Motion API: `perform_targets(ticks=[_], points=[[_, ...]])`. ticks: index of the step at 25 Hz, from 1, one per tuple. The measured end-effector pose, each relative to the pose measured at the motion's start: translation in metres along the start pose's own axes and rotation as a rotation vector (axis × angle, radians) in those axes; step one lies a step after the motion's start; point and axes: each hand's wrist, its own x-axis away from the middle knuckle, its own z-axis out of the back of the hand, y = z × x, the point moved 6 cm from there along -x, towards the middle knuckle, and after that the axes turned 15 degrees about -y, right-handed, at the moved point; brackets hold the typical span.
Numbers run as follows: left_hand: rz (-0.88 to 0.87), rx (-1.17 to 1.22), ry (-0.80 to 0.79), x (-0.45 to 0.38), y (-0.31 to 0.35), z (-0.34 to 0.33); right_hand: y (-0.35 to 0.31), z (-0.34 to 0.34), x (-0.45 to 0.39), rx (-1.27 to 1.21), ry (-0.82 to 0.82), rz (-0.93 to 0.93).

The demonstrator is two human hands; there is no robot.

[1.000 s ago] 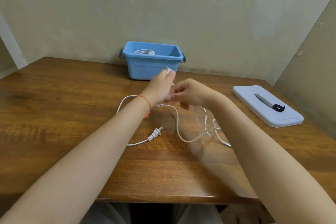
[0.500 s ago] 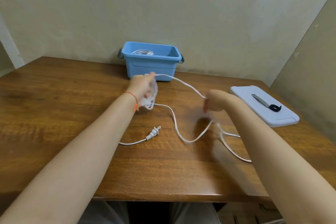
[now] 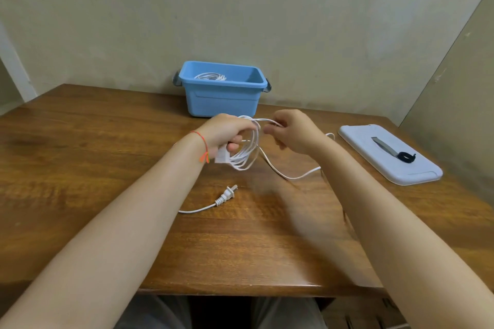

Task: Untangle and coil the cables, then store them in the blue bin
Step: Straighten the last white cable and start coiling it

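1. Since half a second back, the right hand (image 3: 292, 132) has swung in from well right of the blue bin (image 3: 223, 88) to just beside the left hand (image 3: 227, 132), laying another loop.
2. Left hand grips the white cable (image 3: 247, 152) coil in front of the bin; right hand pinches the running strand.
3. Cable looks light and limp, likely springy; hold the gathered loops together.
4. Plug (image 3: 227, 194) stays on the tabletop (image 3: 80, 157).

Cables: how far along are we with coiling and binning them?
Done: one coiled white cable already lies in the blue bin. In hand: the left hand grips several loops of a second cable while the right hand pinches the next stretch. Left: a slack run and the plug end on the table, then binning.
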Motion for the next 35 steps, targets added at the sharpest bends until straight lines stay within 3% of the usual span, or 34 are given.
perform_targets(ticks=[3, 5, 9, 12, 14, 16, 20, 23, 27, 30, 33, 35], points=[[0.065, 0.397, -0.115, 0.001, -0.018, 0.016, 0.023, 0.007, 0.005, -0.371, -0.052, -0.029], [0.0, 0.695, -0.115, 0.001, -0.025, 0.027, 0.037, 0.011, 0.007, -0.544, -0.032, -0.021], [-0.159, 1.029, -0.013, -0.002, -0.032, 0.043, 0.057, 0.021, 0.005, -0.365, 0.014, -0.135], [-0.265, 1.194, 0.241, 0.001, -0.037, 0.067, 0.077, 0.033, 0.01, -0.392, 0.113, -0.179], [-0.269, 1.171, 0.334, 0.004, -0.037, 0.073, 0.09, 0.036, 0.013, -0.476, 0.183, -0.178], [-0.279, 1.105, 0.289, 0.002, -0.031, 0.068, 0.094, 0.033, 0.01, -0.354, 0.179, -0.242], [-0.298, 0.925, 0.115, -0.007, -0.011, 0.041, 0.064, 0.01, -0.005, 0.34, -0.127, -0.372], [-0.284, 0.728, 0.113, -0.012, -0.005, 0.025, 0.027, -0.019, -0.007, 0.554, -0.346, -0.323], [-0.219, 0.219, 0.151, -0.012, 0.0, 0.006, -0.018, -0.041, 0.003, 0.37, -0.566, -0.011], [-0.197, -0.088, 0.11, -0.008, 0.005, -0.006, -0.04, -0.024, 0.012, 0.028, -0.505, 0.186], [-0.144, 0.08, -0.181, -0.011, -0.005, -0.019, -0.03, 0.004, 0.01, -0.347, -0.275, 0.216], [-0.093, 0.264, -0.358, -0.01, -0.01, -0.027, -0.017, 0.009, 0.006, -0.435, -0.192, 0.168]])
